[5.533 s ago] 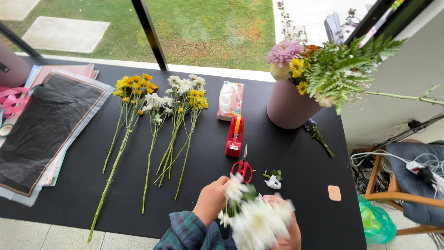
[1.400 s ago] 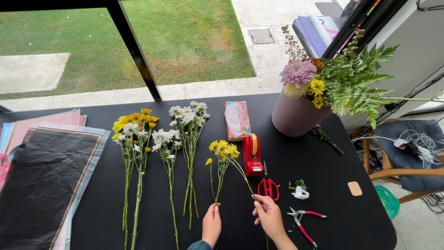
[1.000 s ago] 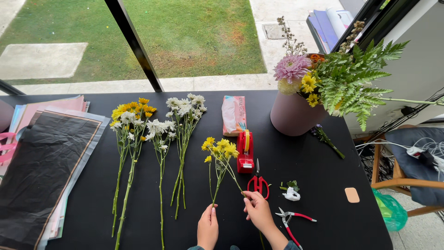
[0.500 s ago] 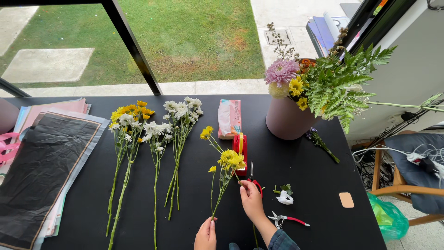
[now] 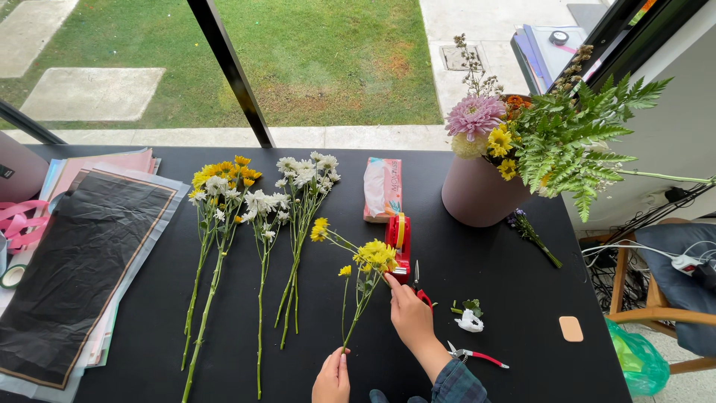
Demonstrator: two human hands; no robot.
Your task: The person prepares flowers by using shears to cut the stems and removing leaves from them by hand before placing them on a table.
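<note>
A sprig of small yellow flowers [image 5: 367, 263] lies on the black table [image 5: 485, 261]. My right hand [image 5: 408, 313] touches it just below the blooms, fingers pinched at the stem. My left hand [image 5: 333, 377] rests on the cut end of the same stem near the table's front edge. To the left lie rows of yellow and white flower stems [image 5: 253, 224]. Red-handled scissors [image 5: 419, 287] sit beside my right hand, partly hidden by it.
A red tape dispenser [image 5: 399, 237] and a tissue pack [image 5: 382, 188] lie behind the sprig. A pink vase [image 5: 477, 195] with ferns and flowers stands at the back right. Pruning shears [image 5: 477, 354], a white clip [image 5: 470, 321], a tan eraser [image 5: 570, 328], black wrapping sheets [image 5: 74, 254] at left.
The yellow sprig has shifted up and to the right on the table. My right hand moved up along its stem toward the blooms; my left hand stayed at the stem's end.
</note>
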